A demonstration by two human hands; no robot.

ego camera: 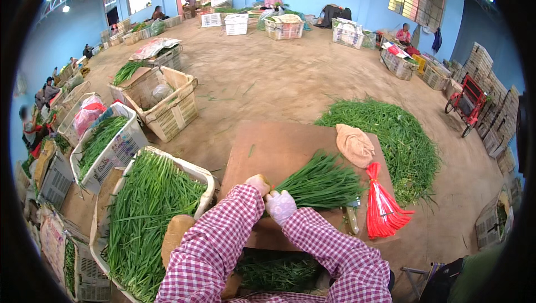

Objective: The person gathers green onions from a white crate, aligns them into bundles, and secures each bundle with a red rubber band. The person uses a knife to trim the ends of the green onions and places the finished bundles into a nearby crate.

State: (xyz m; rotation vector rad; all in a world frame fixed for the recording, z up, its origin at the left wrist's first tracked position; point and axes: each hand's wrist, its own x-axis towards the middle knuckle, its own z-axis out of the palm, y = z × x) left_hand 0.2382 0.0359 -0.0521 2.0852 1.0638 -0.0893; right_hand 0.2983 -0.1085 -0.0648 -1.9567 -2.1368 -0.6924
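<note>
A bunch of long green leaves (322, 181), which look like garlic chives, lies on a brown board (268, 144) with its tips to the right. My right hand (281, 206), in a pale patterned glove, is curled around its stem end. My left hand (258, 183) meets it there, fingers bent inward; what they pinch is hidden. A speck of red shows between the hands. Right of the leaves lie a knife (353, 220) with a light handle and a bundle of red plastic ties (383, 206). A crumpled beige cloth (355, 146) rests on the board's far right corner.
To my left stands a white crate (205, 173) heaped with greens (150, 211). Another open crate (171, 114) is beyond it. A large pile of loose leaves (389, 144) covers the floor beyond the board. People sit among crates along the walls. A red cart (469, 98) stands far right.
</note>
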